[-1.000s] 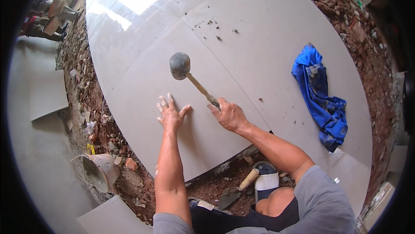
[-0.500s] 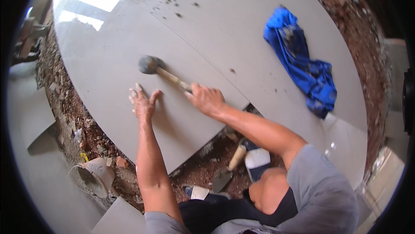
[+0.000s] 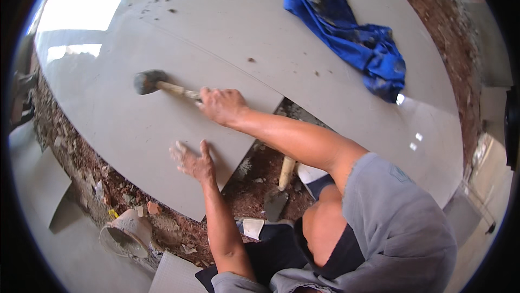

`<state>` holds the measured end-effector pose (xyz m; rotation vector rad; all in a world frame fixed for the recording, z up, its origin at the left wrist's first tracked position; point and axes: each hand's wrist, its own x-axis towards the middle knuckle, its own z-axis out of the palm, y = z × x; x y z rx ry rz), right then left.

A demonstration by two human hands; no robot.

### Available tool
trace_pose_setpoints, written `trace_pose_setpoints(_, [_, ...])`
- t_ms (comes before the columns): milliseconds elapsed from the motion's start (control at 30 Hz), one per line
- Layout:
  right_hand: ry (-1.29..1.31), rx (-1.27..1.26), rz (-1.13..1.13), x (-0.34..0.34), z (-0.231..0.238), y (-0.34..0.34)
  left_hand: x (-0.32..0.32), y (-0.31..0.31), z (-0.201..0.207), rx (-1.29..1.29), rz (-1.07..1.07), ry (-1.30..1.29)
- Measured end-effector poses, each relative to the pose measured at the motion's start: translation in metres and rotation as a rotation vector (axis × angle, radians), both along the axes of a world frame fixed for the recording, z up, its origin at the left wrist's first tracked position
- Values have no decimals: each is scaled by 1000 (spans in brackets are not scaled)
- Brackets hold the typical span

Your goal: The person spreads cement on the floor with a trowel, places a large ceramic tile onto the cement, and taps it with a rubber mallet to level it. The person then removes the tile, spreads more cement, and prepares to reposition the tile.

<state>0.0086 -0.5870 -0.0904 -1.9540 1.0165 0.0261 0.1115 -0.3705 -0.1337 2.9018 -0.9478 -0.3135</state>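
Note:
My right hand (image 3: 222, 106) is closed round the wooden handle of a rubber mallet (image 3: 149, 82). The mallet's dark head is low over a large glossy grey tile (image 3: 135, 130); whether it touches the surface I cannot tell. Nearer to me, my left hand (image 3: 193, 161) is over the same tile, close to its near edge, fingers spread and holding nothing. A thin joint line separates this tile from another grey tile (image 3: 260, 27) beyond it.
A crumpled, dirty blue cloth (image 3: 352, 38) lies on the far tile. Small mortar crumbs (image 3: 162, 0) dot the surface. Below the tile's edge, a trowel (image 3: 276, 202) rests on reddish soil near my legs. A tipped bucket (image 3: 127, 233) lies at lower left among rubble.
My left hand has moved back toward the tile's near edge. The right hand has brought the mallet somewhat nearer across the tile. The whole view has also shifted.

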Motion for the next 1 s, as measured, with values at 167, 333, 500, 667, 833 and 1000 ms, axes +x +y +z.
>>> trace_pose_setpoints(167, [67,-42,51,1,8,-4,63,115,14,48,866,-176])
trace_pose_setpoints(333, [74,-116,78,1,7,-4,58,196,27,167,1239,-23])
trace_pose_setpoints(500, [91,-144,80,1,2,1,53,221,21,102,1179,-18])
trace_pose_setpoints(667, [76,-164,90,0,3,-1,65,243,14,142,1137,79])
trace_pose_setpoints(833, [133,-124,88,1,6,-1,60,236,20,150,1134,30])
trace_pose_setpoints(1000, [157,-100,91,2,7,-1,54,215,35,190,1154,45])
